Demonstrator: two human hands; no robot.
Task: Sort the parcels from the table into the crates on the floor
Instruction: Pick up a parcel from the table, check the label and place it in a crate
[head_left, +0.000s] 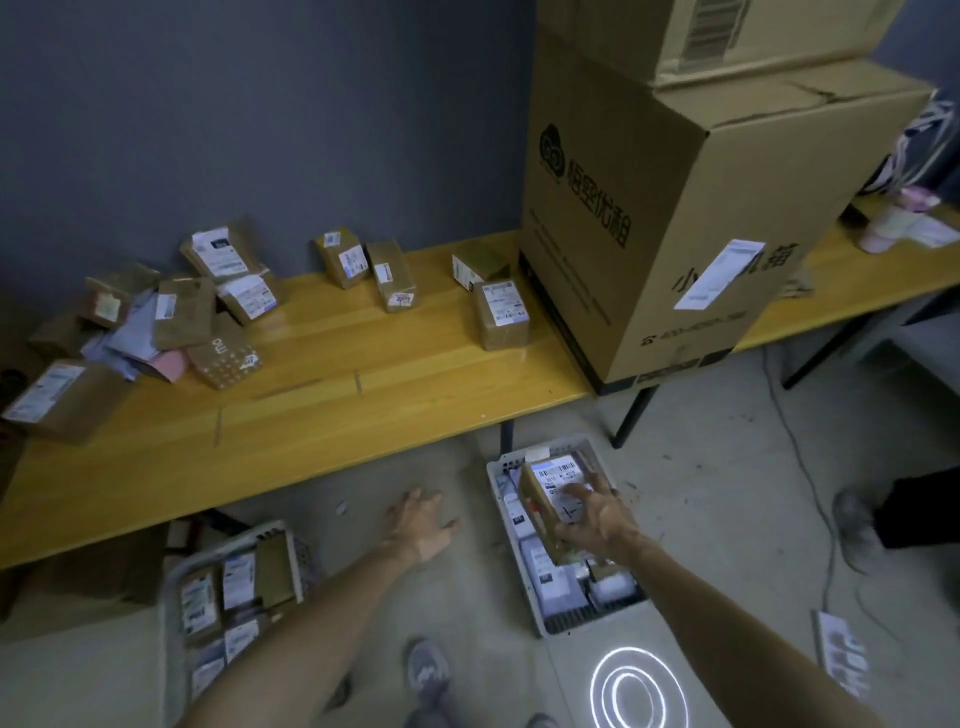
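Right hand clamped round labelled parcel, poised over right crate on floor. Left hand spread, empty, hanging btwn crates. Crate nearly full — risk: parcel dropped onto heap, sliding over rim. More parcels waiting on table.

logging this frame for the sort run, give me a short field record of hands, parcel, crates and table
right hand: grips a brown cardboard parcel with a white label, held over the right crate
left hand: open, empty, above the floor between the crates
right white plastic crate: on the floor, holds parcels
left white plastic crate: on the floor, holds labelled parcels
yellow wooden table: small parcels still on it, plus a large cardboard box
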